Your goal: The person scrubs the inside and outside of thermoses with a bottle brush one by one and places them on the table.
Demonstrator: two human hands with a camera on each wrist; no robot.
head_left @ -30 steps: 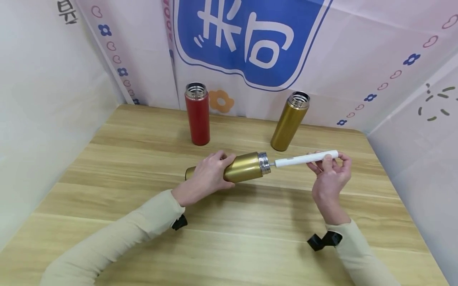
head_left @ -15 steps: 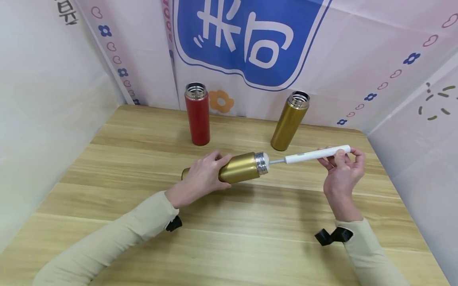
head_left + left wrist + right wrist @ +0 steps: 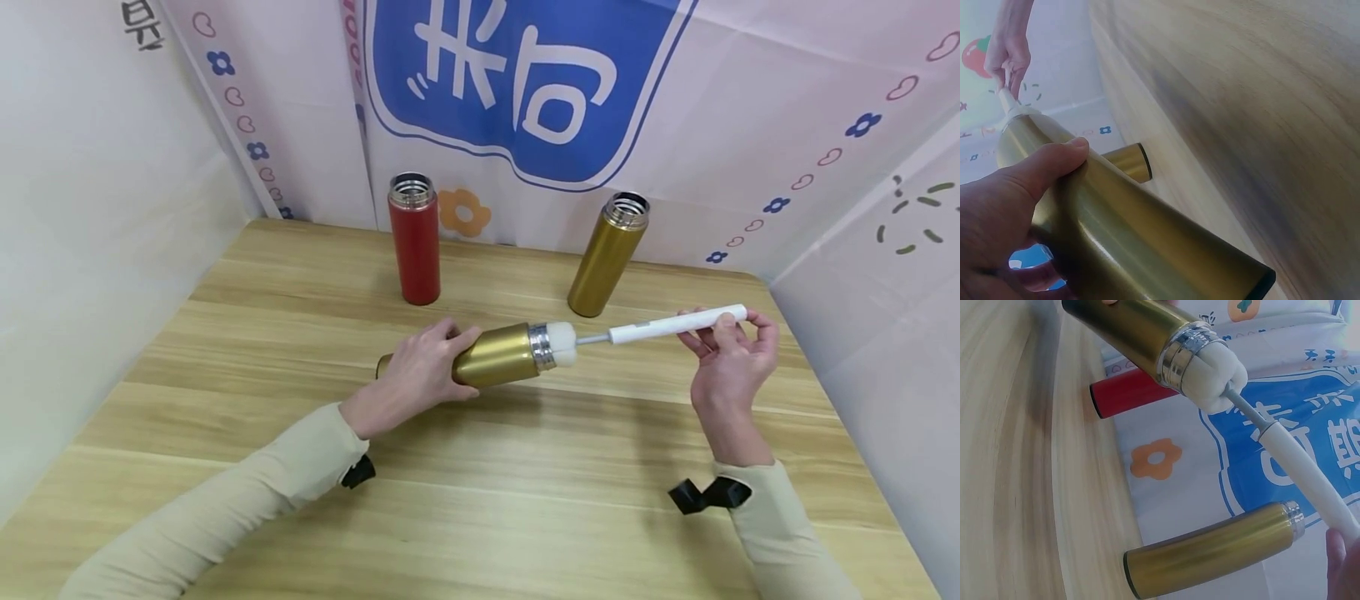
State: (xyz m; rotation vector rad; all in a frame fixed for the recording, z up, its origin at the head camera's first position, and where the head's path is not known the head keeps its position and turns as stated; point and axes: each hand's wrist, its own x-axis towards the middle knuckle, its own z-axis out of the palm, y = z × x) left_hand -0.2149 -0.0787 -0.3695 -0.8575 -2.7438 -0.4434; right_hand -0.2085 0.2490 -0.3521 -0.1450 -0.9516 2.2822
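Observation:
My left hand [image 3: 416, 367] grips a gold thermos bottle [image 3: 495, 357] round its body, tilted over the table with its silver mouth facing right. Out of that mouth bulges the white sponge head [image 3: 1216, 378] of a bottle brush, part of it still hidden inside the neck. A thin grey rod joins the sponge to a white handle [image 3: 667, 325]. At the far end of this handle, my right hand [image 3: 731, 367] pinches it between thumb and fingers. In the left wrist view, my left thumb [image 3: 1054, 162] lies across the gold body.
A red bottle [image 3: 416, 250] without a lid stands upright at the back. Another lidless gold bottle [image 3: 606, 258] stands to its right, behind the brush. A printed cloth [image 3: 300, 125] hangs behind the wooden table [image 3: 525, 500].
The brush has come partway out of the bottle, so the sponge now shows at the mouth. My right hand has moved right with the handle; my left has shifted slightly left with the bottle.

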